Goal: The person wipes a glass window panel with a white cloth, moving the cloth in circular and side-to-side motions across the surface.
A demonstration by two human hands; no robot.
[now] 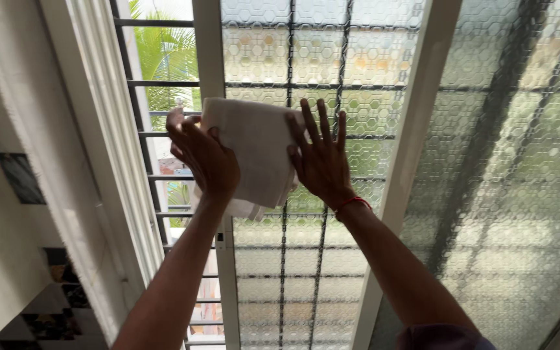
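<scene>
Patterned window glass (306, 58) backs a wiping step: left hand (205, 155) clamped on the white cloth (254, 152), right hand (319, 159) spread flat at its 3 o'clock edge, firm pressure likely needed.

I have both arms stretched upward and forward, bare forearms converging toward the middle of the view. My left hand (203, 155) is raised with its fingers curled and bunched, knuckles toward me. My right hand (319, 155) is flat, fingers spread and pointing up, with a red thread around its wrist.
</scene>
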